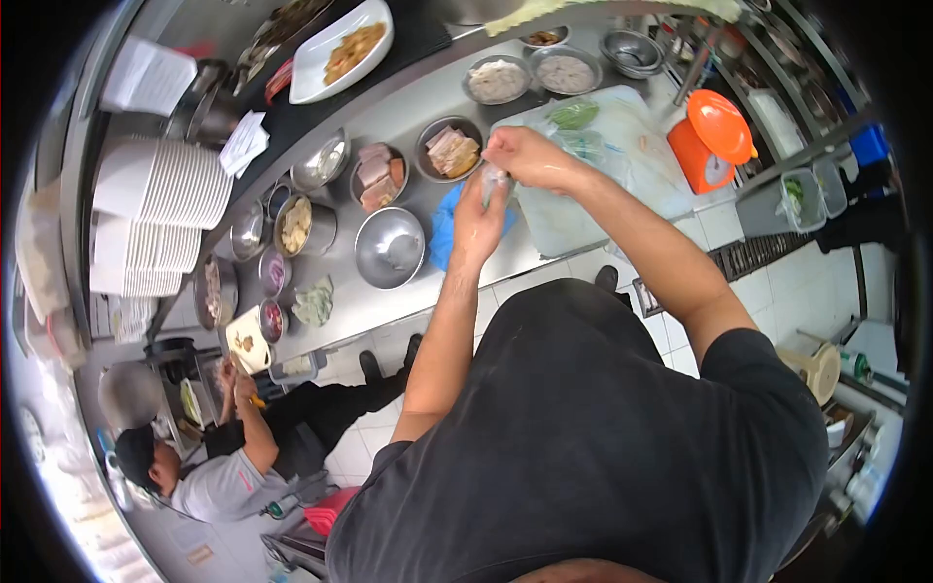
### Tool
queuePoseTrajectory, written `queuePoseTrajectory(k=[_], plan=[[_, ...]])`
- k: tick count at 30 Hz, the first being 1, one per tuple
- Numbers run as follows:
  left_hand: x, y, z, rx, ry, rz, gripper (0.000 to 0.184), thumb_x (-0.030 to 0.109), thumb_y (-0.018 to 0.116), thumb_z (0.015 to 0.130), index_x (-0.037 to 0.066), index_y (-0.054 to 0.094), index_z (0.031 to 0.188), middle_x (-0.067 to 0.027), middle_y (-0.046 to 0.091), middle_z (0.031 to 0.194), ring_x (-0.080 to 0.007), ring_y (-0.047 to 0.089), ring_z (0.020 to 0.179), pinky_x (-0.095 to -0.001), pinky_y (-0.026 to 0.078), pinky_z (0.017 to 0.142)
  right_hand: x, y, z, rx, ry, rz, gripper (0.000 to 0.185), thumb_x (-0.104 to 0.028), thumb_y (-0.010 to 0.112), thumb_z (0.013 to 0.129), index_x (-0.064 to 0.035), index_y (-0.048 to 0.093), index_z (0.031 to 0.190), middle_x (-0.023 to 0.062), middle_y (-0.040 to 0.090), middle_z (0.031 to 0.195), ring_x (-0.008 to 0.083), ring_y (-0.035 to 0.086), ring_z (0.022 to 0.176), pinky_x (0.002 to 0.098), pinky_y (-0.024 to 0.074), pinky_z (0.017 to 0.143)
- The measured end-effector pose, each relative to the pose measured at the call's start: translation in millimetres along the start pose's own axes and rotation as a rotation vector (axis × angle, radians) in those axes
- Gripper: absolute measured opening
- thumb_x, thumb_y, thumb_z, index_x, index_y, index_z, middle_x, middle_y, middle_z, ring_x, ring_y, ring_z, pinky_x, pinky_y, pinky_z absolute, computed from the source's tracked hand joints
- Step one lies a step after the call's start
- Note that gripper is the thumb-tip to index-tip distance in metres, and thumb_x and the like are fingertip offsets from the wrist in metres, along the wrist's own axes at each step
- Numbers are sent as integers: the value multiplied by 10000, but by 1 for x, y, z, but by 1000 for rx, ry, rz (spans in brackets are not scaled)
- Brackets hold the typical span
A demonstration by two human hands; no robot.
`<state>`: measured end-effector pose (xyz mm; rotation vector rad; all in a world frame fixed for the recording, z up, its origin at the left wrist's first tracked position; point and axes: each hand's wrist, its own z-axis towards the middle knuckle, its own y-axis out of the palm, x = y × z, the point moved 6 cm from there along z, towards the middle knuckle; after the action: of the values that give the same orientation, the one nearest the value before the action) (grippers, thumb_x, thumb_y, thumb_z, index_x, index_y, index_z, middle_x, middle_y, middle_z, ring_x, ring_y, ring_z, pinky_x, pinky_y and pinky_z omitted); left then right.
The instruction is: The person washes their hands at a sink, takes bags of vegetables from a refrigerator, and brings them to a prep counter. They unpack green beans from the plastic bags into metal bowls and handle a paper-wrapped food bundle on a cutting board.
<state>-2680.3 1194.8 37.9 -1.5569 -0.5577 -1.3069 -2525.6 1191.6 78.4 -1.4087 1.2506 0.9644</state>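
Both of my hands meet above the left edge of a white cutting board (641,185). My left hand (479,219) has its fingers closed around a small, pale, translucent item (495,185), too small to name. My right hand (530,158) is closed just above it, with fingertips together near the item's top; what they pinch is hidden. Beneath my left hand lies a blue plastic bag (445,228). Beside my hands is a metal bowl of meat pieces (453,153). Green leaves (573,116) and clear plastic lie on the board.
An empty metal bowl (389,249) and several filled bowls stand to the left. An orange scale (702,155) stands right of the board. A co-worker (219,476) works at the lower left. Stacked white bowls (160,185) and a white dish (342,49) sit on the shelf.
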Motion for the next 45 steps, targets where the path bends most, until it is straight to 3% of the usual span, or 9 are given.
queuePoseTrajectory(k=[6, 8, 11, 18, 25, 32, 41, 44, 45], plan=[[-4, -38, -7, 319, -317, -873, 376, 308, 576, 1075, -24, 681, 1217, -86, 723, 1119, -142, 684, 955, -306, 543, 838, 14, -3, -21, 560, -406, -28, 354, -234, 710, 952, 0, 596, 1191, 126, 673, 1134, 206, 671, 883, 348, 560, 769], [-17, -45, -9, 351, -303, -803, 361, 292, 593, 1068, -23, 680, 1219, -81, 721, 1116, -138, 674, 948, -303, 536, 838, 42, 26, -26, 494, -237, -45, 403, -246, 735, 934, 10, 592, 1210, 139, 641, 1223, 256, 676, 923, 373, 557, 797], [-16, -51, -11, 401, -276, -643, 334, 271, 613, 1060, -29, 695, 1181, -89, 721, 1096, -138, 657, 942, -293, 518, 839, -21, 54, -49, 569, -788, -518, 448, -267, 753, 905, 18, 606, 1218, 177, 601, 1262, 357, 662, 963, 429, 547, 849], [-5, -75, -12, 381, -163, -200, 352, 301, 606, 1067, -24, 735, 1032, -79, 730, 1000, -102, 618, 875, -292, 504, 794, 13, 62, 9, 339, -602, -580, 187, -165, 646, 985, -12, 608, 1086, 137, 674, 1049, 323, 676, 854, 442, 557, 742], [-10, -92, -11, 510, -115, -648, 228, 171, 626, 1045, -10, 673, 1174, -74, 718, 1073, -133, 646, 942, -303, 529, 847, 39, 75, 2, 113, 186, 532, 599, -535, 482, 1069, -82, 465, 1461, 110, 605, 1322, 222, 621, 1171, 451, 585, 872], [14, -96, -13, 535, -2, -917, 184, 53, 641, 1006, 36, 595, 1183, -69, 687, 1124, -142, 648, 1002, -320, 531, 903, 29, 105, 2, -203, 72, 1326, 753, -681, 448, 1020, -104, 464, 1502, 88, 552, 1453, 245, 535, 1329, 461, 487, 1069], [8, -117, -23, 247, -132, -772, 143, -9, 613, 988, 62, 558, 1099, -82, 675, 1078, -189, 678, 1001, -360, 555, 903, 49, 86, 13, 146, 139, 692, 421, -316, 715, 988, -36, 594, 1278, 107, 664, 1184, 193, 640, 1079, 374, 516, 919], [-11, -105, -17, 194, -175, -883, 112, 15, 604, 1004, 81, 560, 1082, -70, 674, 1051, -176, 674, 962, -370, 554, 857, 28, 63, 3, 746, -527, -222, 353, -257, 733, 973, -13, 615, 1200, 76, 684, 1056, 181, 657, 943, 334, 522, 821], [-19, -99, -15, 171, -178, -957, 102, 29, 605, 1011, 85, 563, 1084, -67, 675, 1051, -173, 672, 957, -375, 553, 849, 26, 70, 6, 570, -527, -138, 327, -238, 729, 974, -10, 617, 1179, 66, 682, 1029, 177, 652, 918, 328, 521, 810]])
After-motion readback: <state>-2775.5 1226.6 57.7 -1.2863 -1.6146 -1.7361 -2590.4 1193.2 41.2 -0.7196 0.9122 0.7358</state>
